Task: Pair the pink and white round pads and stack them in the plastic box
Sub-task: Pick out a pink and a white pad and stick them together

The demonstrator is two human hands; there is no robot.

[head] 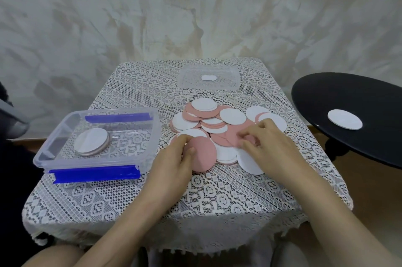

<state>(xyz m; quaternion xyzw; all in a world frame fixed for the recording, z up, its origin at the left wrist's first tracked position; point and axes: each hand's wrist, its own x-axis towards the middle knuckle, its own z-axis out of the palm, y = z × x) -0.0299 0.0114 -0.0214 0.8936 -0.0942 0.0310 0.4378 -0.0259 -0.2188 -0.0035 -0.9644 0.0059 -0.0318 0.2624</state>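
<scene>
A loose pile of pink and white round pads [219, 123] lies in the middle of the lace-covered table. My left hand [176, 162] pinches the left edge of a pink pad [203, 153] at the pile's front. My right hand [269, 147] reaches into the pile from the right, and its fingertips pinch another pink pad [233, 136]. The clear plastic box [54, 153] with blue clips stands at the left; a short stack of pads [91, 141], white side up, lies inside it.
The box's clear lid [230, 84] lies flat at the table's far edge. A black round side table [322, 101] stands at the right with one white pad [344, 119] on it. A draped white cloth hangs behind.
</scene>
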